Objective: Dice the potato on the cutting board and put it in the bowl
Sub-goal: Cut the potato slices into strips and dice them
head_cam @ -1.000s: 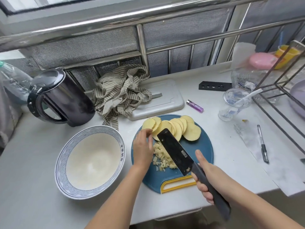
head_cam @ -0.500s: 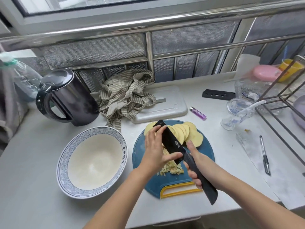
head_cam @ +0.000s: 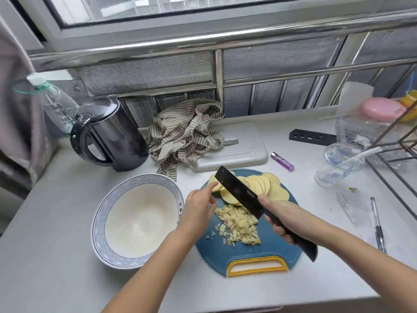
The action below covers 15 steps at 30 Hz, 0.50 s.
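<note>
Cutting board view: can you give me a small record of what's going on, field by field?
Cutting board: blue, round, yellow handle
Potato slices: fanned at the board's far side
Diced potato: small pile mid-board
Bowl: left of the board, no potato inside
Left hand: fingers stretched to the slices
Right hand: grips the black knife, blade over the slices

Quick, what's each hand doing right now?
Left hand: open, straight fingers touching the pale yellow round potato slices.
Right hand: gripping the black broad-bladed knife by its handle.
</note>
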Each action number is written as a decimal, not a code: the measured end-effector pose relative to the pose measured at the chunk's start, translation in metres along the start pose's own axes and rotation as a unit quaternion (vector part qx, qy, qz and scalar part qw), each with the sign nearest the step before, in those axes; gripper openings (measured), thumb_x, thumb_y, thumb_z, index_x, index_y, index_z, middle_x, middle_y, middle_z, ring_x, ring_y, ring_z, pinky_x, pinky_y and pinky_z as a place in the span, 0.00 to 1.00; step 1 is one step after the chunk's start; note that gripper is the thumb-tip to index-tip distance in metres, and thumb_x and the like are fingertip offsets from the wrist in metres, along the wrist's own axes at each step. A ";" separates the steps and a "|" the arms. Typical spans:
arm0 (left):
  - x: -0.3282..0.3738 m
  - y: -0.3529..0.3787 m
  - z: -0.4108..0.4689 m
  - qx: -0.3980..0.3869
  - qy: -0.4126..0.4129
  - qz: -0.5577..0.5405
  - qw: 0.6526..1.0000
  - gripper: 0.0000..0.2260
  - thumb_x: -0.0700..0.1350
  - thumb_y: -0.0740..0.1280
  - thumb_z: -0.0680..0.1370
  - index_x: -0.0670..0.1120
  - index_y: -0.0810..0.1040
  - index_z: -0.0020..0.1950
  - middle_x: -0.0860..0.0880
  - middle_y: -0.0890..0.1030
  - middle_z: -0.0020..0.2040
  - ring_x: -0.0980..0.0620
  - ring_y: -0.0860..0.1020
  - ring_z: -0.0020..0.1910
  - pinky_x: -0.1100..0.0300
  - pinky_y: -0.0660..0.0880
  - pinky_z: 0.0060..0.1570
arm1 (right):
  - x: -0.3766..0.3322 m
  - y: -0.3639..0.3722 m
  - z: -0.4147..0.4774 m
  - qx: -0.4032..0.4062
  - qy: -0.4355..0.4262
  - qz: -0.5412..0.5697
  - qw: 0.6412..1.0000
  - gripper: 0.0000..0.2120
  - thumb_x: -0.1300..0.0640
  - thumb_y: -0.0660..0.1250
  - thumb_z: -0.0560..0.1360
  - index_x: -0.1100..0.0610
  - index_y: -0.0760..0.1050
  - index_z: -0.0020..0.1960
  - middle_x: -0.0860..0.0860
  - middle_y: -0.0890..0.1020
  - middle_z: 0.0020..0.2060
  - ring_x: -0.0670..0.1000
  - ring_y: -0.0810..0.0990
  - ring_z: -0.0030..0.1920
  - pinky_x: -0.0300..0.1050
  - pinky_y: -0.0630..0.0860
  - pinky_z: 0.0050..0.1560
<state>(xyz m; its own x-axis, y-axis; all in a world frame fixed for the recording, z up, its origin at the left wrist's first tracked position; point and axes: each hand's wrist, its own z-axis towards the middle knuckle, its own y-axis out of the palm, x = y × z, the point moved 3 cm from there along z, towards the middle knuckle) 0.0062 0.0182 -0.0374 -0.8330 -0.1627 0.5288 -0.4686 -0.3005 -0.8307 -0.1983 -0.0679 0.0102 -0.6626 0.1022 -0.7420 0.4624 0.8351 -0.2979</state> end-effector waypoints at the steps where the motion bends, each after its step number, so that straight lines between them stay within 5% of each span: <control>1: 0.001 -0.007 0.000 0.028 -0.001 -0.013 1.000 0.21 0.35 0.71 0.74 0.43 0.75 0.67 0.49 0.81 0.43 0.47 0.76 0.45 0.46 0.73 0.57 | 0.001 -0.005 0.002 0.010 -0.025 -0.077 0.997 0.24 0.34 0.58 0.76 0.56 0.67 0.39 0.48 0.69 0.24 0.48 0.67 0.23 0.40 0.65 0.24; 5: 0.008 -0.025 -0.001 0.079 0.008 0.006 0.997 0.19 0.30 0.68 0.74 0.38 0.77 0.65 0.44 0.84 0.42 0.41 0.80 0.42 0.45 0.77 0.53 | 0.006 -0.022 0.003 0.064 -0.130 -0.445 0.884 0.19 0.38 0.61 0.77 0.49 0.64 0.37 0.45 0.72 0.30 0.46 0.68 0.31 0.40 0.64 0.33; 7: 0.021 -0.028 -0.001 0.041 0.048 0.035 0.997 0.29 0.26 0.64 0.72 0.40 0.69 0.72 0.41 0.82 0.55 0.39 0.79 0.53 0.42 0.73 0.61 | 0.007 -0.028 0.002 0.083 -0.140 -0.543 0.824 0.17 0.37 0.59 0.78 0.50 0.67 0.41 0.47 0.77 0.37 0.50 0.73 0.38 0.43 0.66 0.38; 9: 0.040 -0.024 -0.007 -0.078 0.078 0.086 0.990 0.36 0.30 0.61 0.74 0.50 0.52 0.79 0.41 0.59 0.77 0.40 0.58 0.75 0.43 0.50 0.75 | 0.004 -0.030 0.001 0.087 -0.149 -0.600 0.782 0.15 0.38 0.58 0.78 0.50 0.72 0.50 0.49 0.81 0.45 0.52 0.78 0.48 0.45 0.68 0.43; 11: 0.053 -0.014 -0.015 -0.166 0.090 0.155 0.970 0.40 0.38 0.60 0.77 0.60 0.37 0.77 0.46 0.30 0.76 0.41 0.30 0.75 0.45 0.32 0.72 | -0.002 -0.029 0.001 0.084 -0.169 -0.639 0.746 0.16 0.39 0.58 0.79 0.50 0.73 0.54 0.48 0.81 0.49 0.53 0.79 0.51 0.46 0.68 0.44; 15: 0.069 0.012 -0.026 -0.209 0.122 0.178 0.954 0.47 0.51 0.67 0.76 0.66 0.25 0.70 0.47 0.20 0.70 0.44 0.18 0.66 0.43 0.24 0.65 | -0.006 -0.021 0.008 0.099 -0.222 -0.656 0.714 0.17 0.40 0.61 0.77 0.53 0.74 0.54 0.50 0.81 0.50 0.55 0.80 0.51 0.48 0.72 0.45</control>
<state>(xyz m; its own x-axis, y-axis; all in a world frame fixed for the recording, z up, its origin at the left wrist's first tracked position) -0.0646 0.0279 -0.0157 -0.9809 0.0545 0.1865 -0.1773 0.1418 -0.9739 -0.1995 -0.0901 0.0163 -0.3695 -0.9170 0.1500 -0.2825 -0.0429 -0.9583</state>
